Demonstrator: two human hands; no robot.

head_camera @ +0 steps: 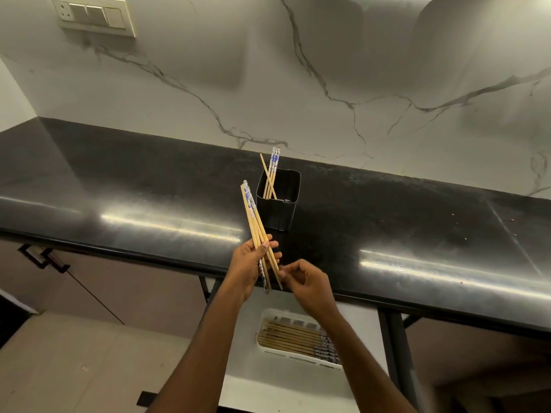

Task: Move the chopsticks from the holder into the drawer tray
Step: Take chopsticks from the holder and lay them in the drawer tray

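A black square holder [277, 210] stands on the dark countertop [149, 186] and holds several wooden chopsticks [271, 174] with blue-and-white patterned ends. My left hand [249, 263] is shut on a bundle of chopsticks [253, 216], held slanted above the counter's front edge, left of the holder. My right hand [304, 281] sits just right of the bundle's lower ends, its fingertips pinching or touching one stick's tip. Below the counter, a white drawer tray [268, 348] holds several chopsticks [292, 336] lying flat; my right forearm covers part of it.
A marble-patterned wall [298, 84] rises behind the counter, with a switch plate [94, 16] at the upper left. Closed cabinet doors with dark handles [43, 257] are at the lower left. The open drawer's white floor [283, 389] extends toward me.
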